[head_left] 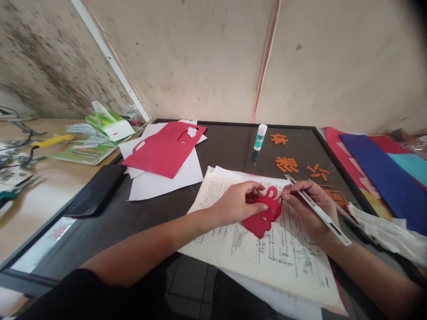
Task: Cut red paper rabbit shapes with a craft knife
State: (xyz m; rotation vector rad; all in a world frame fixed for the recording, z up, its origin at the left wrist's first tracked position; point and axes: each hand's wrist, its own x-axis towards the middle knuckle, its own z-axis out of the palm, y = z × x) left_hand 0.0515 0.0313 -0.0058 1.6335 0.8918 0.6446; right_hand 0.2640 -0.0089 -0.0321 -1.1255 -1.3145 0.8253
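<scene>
A red paper cutout [258, 224] with small holes and a loop at its top lies over an open printed book [230, 249]. My left hand [238, 202] grips the cutout's left side, thumb on top and fingers curled behind. A slim white utility knife [318, 211] rests slantwise in my right hand [312, 202], its upper end pointing to the far left. The thumb and forefinger of that hand pinch together at the cutout's upper right edge. Whether they hold a scrap of paper there is too small to tell.
A glue stick [260, 138] stands upright behind the book. Orange cut-paper characters [287, 164] lie on the dark tabletop. At left are a red sheet with cut holes [163, 151], white paper [170, 186] and a black phone [96, 189]. Coloured sheets [373, 173] and white tissue [387, 233] lie right.
</scene>
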